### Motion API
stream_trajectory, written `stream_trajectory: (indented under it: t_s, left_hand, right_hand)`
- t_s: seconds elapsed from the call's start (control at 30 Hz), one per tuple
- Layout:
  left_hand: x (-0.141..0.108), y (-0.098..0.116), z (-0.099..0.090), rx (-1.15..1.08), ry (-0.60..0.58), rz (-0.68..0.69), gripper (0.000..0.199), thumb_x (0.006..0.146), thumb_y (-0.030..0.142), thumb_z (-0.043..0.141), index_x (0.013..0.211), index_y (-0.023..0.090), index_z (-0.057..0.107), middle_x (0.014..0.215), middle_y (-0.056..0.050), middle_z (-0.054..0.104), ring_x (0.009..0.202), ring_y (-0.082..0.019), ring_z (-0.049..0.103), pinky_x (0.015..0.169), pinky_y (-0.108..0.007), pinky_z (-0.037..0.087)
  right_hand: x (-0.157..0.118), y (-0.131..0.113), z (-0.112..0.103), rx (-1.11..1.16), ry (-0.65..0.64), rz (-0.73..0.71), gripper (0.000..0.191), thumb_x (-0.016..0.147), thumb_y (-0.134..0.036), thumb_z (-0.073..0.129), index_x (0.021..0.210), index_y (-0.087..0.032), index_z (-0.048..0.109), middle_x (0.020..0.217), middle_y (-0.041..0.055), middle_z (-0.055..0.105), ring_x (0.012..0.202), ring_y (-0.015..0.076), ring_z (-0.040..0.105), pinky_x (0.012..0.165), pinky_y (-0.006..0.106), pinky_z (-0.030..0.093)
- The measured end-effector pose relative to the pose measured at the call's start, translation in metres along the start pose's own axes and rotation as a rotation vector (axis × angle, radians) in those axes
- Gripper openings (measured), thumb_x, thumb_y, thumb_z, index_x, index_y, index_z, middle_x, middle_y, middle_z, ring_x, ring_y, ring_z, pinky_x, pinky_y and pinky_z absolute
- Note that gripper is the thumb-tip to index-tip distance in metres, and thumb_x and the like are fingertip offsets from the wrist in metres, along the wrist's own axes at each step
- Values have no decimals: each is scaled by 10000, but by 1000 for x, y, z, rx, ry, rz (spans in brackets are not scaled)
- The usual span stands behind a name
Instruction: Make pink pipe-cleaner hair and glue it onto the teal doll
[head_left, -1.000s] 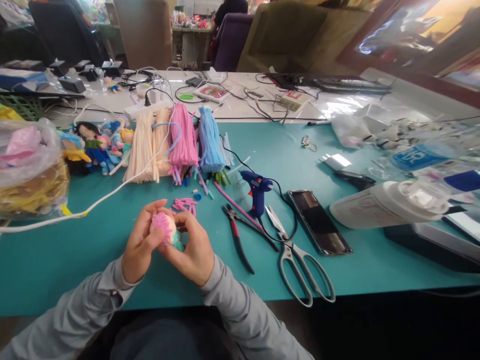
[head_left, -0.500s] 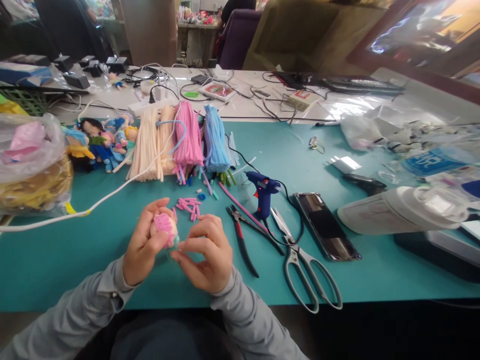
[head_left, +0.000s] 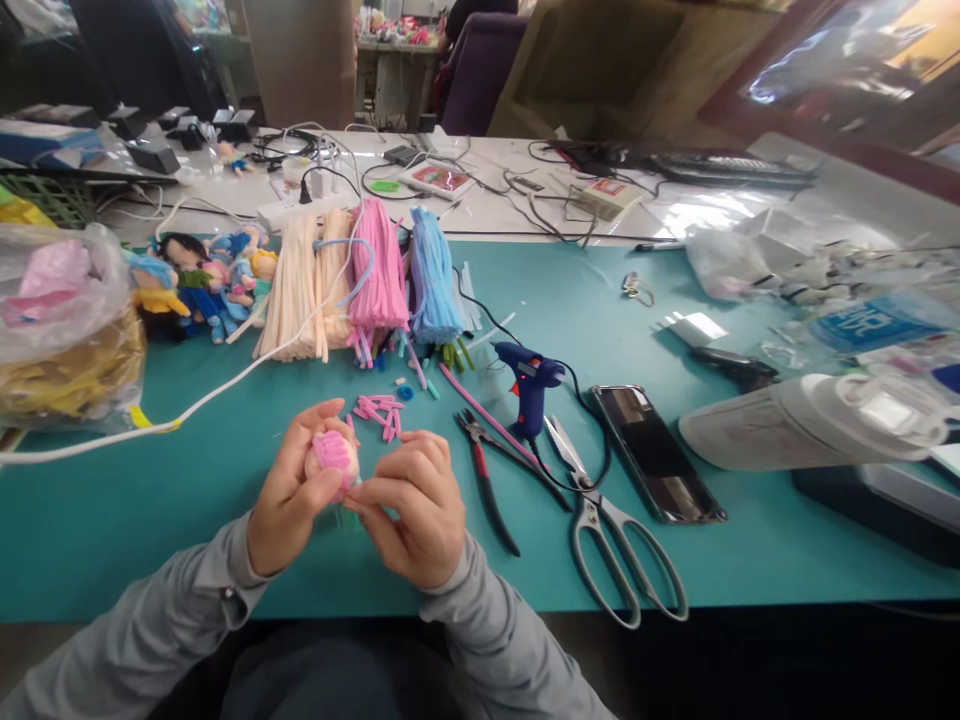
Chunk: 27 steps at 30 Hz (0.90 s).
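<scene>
Between the fingers and thumb of my left hand [head_left: 289,490] is a small pipe-cleaner doll [head_left: 334,455], its round pale head topped with pink strips. Some green shows beneath it. My right hand [head_left: 416,510] meets the doll's lower right side, thumb and forefinger pinched together; whatever lies between those fingertips is too small to make out. Just beyond the hands lie short pink pipe-cleaner pieces [head_left: 381,412] and a small blue coil [head_left: 405,393]. To the right are red-and-black pliers [head_left: 484,475], a blue glue gun [head_left: 531,385] and grey-handled scissors [head_left: 600,530].
Bundles of cream [head_left: 292,290], pink [head_left: 379,270] and blue pipe cleaners [head_left: 435,285] stand behind. Finished dolls [head_left: 199,285] and a plastic bag [head_left: 67,320] are at left. A phone [head_left: 652,450] and white bottle [head_left: 802,425] lie at right. A white cable [head_left: 247,375] crosses the left side.
My right thumb and forefinger have closed together and moved in against the doll's lower edge. The doll has turned slightly in my left hand.
</scene>
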<state>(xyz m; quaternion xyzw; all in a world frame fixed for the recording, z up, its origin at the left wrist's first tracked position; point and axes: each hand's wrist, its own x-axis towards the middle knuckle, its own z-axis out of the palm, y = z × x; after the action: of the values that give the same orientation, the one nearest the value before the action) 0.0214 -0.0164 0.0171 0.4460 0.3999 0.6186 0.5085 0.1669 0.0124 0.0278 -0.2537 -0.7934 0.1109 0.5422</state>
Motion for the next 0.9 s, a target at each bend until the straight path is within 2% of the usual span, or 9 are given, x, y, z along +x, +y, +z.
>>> stream_trajectory:
  t_s: [0.5,0.73,0.83,0.9]
  left_hand:
    - [1,2,4,50,51,-41,421,789,284,648,1190,222,539,905,-22,625,706,-140,585,669,-283,500]
    - [2,1,1,45,27,-34,427,806,300,637,1212,225,529,904,-23,622,667,-126,565,662,-277,495]
    - [2,1,0,36,36,-45,430,797,298,643,1207,222,538,904,-25,623,687,-132,574,671,-281,503]
    - [1,1,0,27,42,-62,441,785,297,652,1206,221,546,906,-27,623,720,-145,589,669,-282,509]
  right_hand:
    - [2,2,0,38,-98,47,92,914,-167,519,848,-210,568,755,8,595,701,163,532,818,385,432]
    - [6,4,3,106,-108,35,90,910,-148,506,847,-205,536,754,3,568,699,155,512,772,361,419]
    - [6,3,4,194,-111,104,103,926,-211,510,826,-207,533,723,-8,544,670,148,509,729,348,409]
    - [6,4,4,310,-99,166,156,937,-318,513,830,-209,540,721,-8,539,671,151,522,734,356,419]
